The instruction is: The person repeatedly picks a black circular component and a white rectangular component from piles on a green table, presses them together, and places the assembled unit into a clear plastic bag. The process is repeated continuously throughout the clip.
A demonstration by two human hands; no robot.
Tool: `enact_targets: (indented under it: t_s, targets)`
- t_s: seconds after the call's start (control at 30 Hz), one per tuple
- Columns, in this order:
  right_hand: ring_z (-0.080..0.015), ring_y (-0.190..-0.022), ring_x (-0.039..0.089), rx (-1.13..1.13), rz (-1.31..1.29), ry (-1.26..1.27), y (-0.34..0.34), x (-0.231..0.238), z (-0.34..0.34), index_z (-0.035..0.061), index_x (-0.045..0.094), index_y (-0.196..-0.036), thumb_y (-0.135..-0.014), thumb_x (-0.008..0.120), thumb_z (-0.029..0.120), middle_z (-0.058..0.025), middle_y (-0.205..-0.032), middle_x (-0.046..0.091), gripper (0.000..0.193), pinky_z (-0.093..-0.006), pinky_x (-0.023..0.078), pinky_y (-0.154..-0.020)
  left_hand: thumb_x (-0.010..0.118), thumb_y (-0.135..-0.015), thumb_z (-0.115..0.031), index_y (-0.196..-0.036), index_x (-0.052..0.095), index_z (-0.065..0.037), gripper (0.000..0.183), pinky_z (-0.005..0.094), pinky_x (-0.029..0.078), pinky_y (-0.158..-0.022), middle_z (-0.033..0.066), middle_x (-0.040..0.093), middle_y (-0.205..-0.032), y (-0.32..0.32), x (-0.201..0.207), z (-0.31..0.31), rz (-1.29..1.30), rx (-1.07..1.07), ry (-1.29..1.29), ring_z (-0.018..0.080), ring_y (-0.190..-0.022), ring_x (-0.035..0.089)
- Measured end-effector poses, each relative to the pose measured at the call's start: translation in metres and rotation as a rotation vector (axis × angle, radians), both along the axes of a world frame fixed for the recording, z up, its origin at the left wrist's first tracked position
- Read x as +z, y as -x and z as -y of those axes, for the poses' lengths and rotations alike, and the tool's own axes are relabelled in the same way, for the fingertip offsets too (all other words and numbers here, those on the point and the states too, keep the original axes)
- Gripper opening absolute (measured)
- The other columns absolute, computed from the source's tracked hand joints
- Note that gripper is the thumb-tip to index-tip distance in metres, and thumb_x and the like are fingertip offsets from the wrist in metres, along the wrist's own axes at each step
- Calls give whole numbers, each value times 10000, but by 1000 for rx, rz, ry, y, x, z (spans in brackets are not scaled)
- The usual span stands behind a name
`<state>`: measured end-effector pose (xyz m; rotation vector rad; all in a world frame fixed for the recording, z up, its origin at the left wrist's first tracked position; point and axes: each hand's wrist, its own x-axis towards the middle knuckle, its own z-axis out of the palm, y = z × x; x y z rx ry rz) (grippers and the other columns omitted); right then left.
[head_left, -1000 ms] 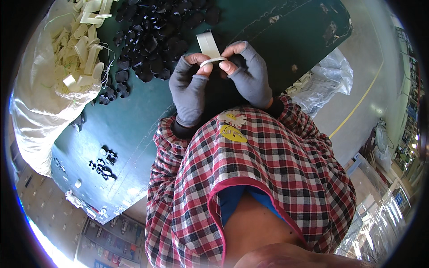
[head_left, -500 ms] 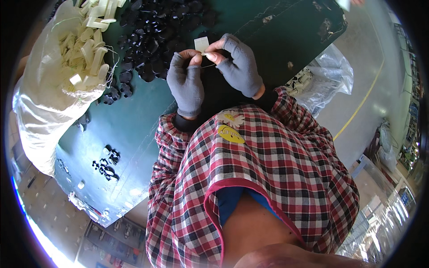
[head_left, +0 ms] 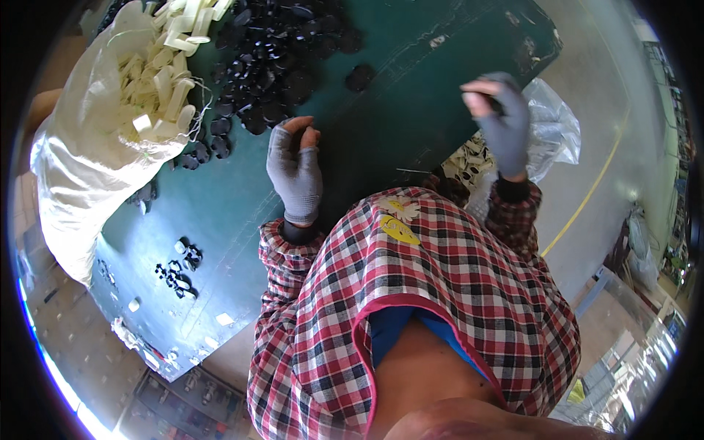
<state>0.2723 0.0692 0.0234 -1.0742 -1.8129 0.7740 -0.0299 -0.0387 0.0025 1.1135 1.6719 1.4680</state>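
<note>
Curling near black pieces (head_left: pixel 273 64) — left hand (head_left: pixel 294 172), grip slightly parted, empty; right hand (head_left: pixel 504 125) blurred — grip unclear.

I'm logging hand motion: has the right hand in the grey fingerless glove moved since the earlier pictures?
Yes: the right hand has moved rightward, from above the scuffed, flat green tabletop to its right-hand edge.

Glossy black roundish pieces (head_left: pixel 271 66) lie in a loose heap on the green table (head_left: pixel 418 103); I see one black disc (head_left: pixel 360 77) apart, to the heap's right. Cream strips (head_left: pixel 178 99), some round-ended, lie jumbled at many angles in a white sack's (head_left: pixel 81 176) mouth. Past the table's right edge, I make out pale and dark pieces (head_left: pixel 469 158) beside clear plastic (head_left: pixel 551 125).
</note>
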Motion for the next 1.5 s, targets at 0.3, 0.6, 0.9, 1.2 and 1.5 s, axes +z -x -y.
enact_targets:
  t_s: [0.3,0.6,0.9,1.2,1.5]
  targets:
    - [-271,-1074,631,331,345,-299,124,-20,-49,97,710,-1051,-892,721,174,-56,-1118,649,177,-386,526,-890,682,-876,-35,-1120,631,-33,250,425,521,-857,168,638,-1075,130,59,-50,-887,401,-173,360,-970,631]
    - [-283,-785,696,139,90,-150,115,-18,-39,33,684,-1040,-957,681,104,-109,-922,692,109,-349,540,-682,711,-854,-319,-1113,694,-165,303,507,543,-748,132,742,-961,221,88,-123,-1305,549,369,401,-921,702]
    - [-140,-759,664,142,-223,110,115,-20,-37,35,689,-1117,-959,679,53,-69,-905,684,159,-264,519,-679,713,-962,-93,-1160,668,12,228,275,535,-740,46,695,-999,82,78,-39,-134,287,-458,101,-828,621]
    - [-72,-706,626,259,-503,327,103,-32,9,27,691,-1119,-992,644,55,-25,-873,664,138,-203,511,-635,661,-921,-32,-1170,672,-28,249,332,535,-757,131,651,-1046,7,25,-16,-705,117,-149,264,-861,663]
    - [-91,-731,638,319,-522,430,105,-31,38,22,683,-1031,-913,692,-43,-43,-909,661,135,-235,538,-675,709,-805,26,-1066,682,-47,272,343,536,-756,143,665,-944,-12,12,1,-595,-96,61,326,-827,668]
